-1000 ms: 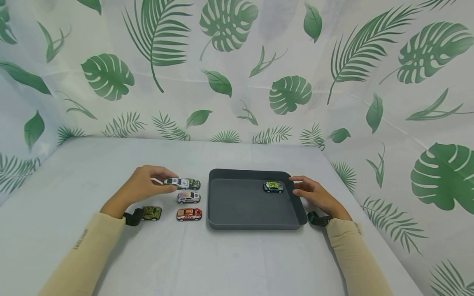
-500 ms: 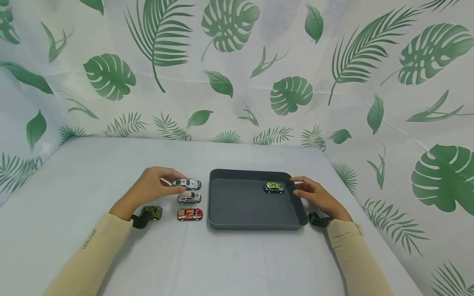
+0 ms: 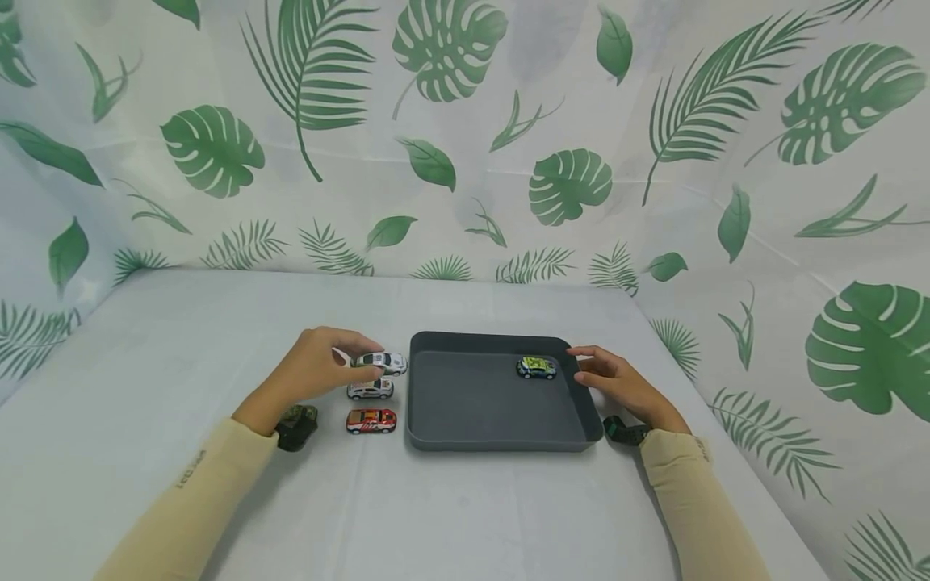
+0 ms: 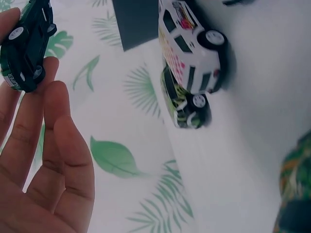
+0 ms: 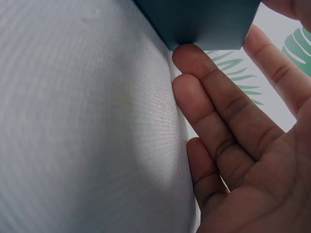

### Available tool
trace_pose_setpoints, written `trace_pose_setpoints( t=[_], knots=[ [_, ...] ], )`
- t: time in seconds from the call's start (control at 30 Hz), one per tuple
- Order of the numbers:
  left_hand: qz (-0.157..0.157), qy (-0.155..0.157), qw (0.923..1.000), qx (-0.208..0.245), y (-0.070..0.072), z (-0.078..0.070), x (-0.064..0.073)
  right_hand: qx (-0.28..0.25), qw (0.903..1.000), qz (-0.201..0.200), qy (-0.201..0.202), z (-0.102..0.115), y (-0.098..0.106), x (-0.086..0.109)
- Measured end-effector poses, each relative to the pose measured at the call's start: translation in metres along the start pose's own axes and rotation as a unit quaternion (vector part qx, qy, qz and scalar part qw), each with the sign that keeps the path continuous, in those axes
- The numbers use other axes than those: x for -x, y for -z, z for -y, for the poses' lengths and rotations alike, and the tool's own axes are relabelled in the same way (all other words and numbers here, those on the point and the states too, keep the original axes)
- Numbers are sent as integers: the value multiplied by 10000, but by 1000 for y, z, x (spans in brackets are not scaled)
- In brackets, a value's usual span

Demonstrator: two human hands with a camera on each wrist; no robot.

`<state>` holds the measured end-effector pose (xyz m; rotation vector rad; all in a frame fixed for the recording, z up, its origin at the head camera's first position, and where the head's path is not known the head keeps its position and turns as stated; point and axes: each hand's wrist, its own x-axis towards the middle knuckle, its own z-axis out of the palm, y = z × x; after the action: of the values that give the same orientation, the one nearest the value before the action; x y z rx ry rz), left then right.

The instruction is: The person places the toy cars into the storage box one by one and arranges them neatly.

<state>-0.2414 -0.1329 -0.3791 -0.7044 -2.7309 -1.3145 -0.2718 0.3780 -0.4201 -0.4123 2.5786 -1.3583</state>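
My left hand (image 3: 327,365) pinches a white toy car (image 3: 383,363) between thumb and fingers, raised beside the tray's left wall. In the left wrist view, the dark underside of this car (image 4: 26,46) shows. Below it stand a white toy car with coloured markings (image 3: 370,389) and a red one (image 3: 371,420). A camouflage toy car (image 4: 184,104), hidden from the head view, stands behind the marked white car. My right hand (image 3: 621,379) has its fingers extended at the right wall of the dark grey tray (image 3: 501,445). A yellow-green and blue toy car (image 3: 537,368) sits inside the tray.
A green camouflage toy car (image 3: 303,414) is partly hidden by the left wrist's camera. White cloth (image 3: 465,516) covers the table, and leaf-printed cloth (image 3: 479,161) hangs behind it and along the right side.
My left hand has carried the white car rightward, toward the tray's left wall, passing in front of the camouflage car at the back. My right hand has stayed at the tray.
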Motion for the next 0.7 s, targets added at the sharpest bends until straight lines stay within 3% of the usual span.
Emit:
trace_pose_setpoints(
  t=[0.33, 0.7],
  knots=[
    [20, 68, 9994, 326, -7, -13, -6, 38, 10000, 0, -31, 0, 0, -1],
    [6, 3, 10000, 84, -17, -28, -16, 65, 10000, -35, -1, 0, 0, -1]
  ],
)
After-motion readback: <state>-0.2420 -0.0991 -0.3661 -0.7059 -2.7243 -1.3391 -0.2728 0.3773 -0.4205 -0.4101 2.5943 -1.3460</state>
